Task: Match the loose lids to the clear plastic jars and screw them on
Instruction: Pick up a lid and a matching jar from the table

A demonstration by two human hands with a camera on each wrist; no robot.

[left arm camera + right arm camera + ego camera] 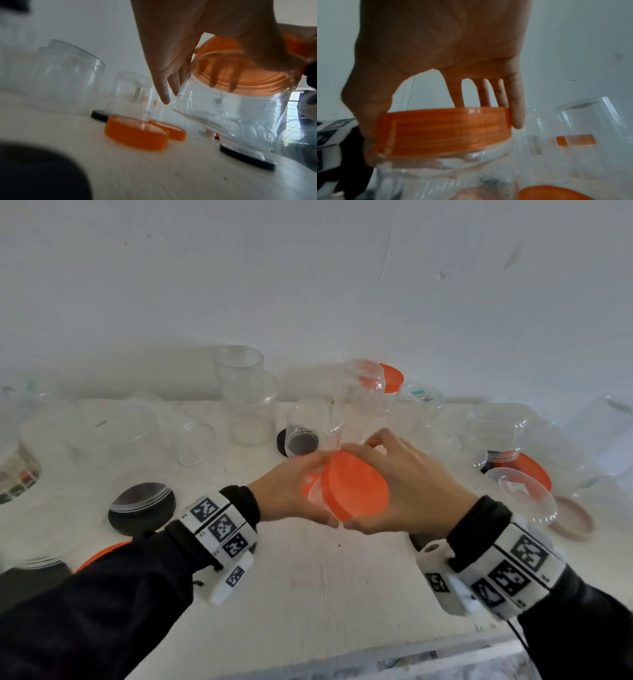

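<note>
Between both hands [342,491], orange-lidded jar [231,108]

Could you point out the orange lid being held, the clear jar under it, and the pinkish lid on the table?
Round orange plastic lid [356,486]: head view, flat top.
Clear plastic jar [228,112]: left wrist view, side wall.
Pale pink round lid [575,520]: head view, bare right part.

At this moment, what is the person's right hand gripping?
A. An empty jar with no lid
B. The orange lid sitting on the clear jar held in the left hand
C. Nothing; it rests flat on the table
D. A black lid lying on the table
B: the right hand has its fingers and thumb around the rim of the orange lid, which sits on the clear jar that the left hand holds above the table.
</note>
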